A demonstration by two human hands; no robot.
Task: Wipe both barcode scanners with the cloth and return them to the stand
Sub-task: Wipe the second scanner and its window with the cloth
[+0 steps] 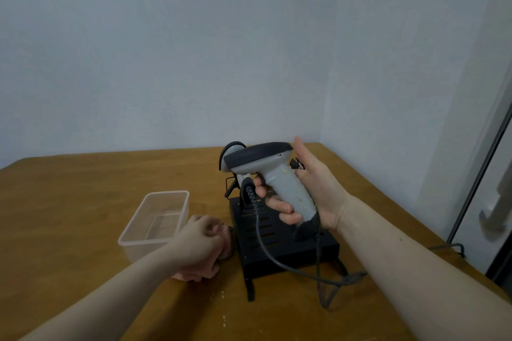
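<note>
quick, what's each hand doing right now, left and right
Left hand: curled on the pink cloth lying on the table.
Right hand: gripping the grey barcode scanner by its handle, lifted above the stand.

No text, label, brand or number can be read anywhere in the head view. The grey barcode scanner (273,174) at about 4 o'clock from centre bears only small dots near its head, too small to tell as any sign.
</note>
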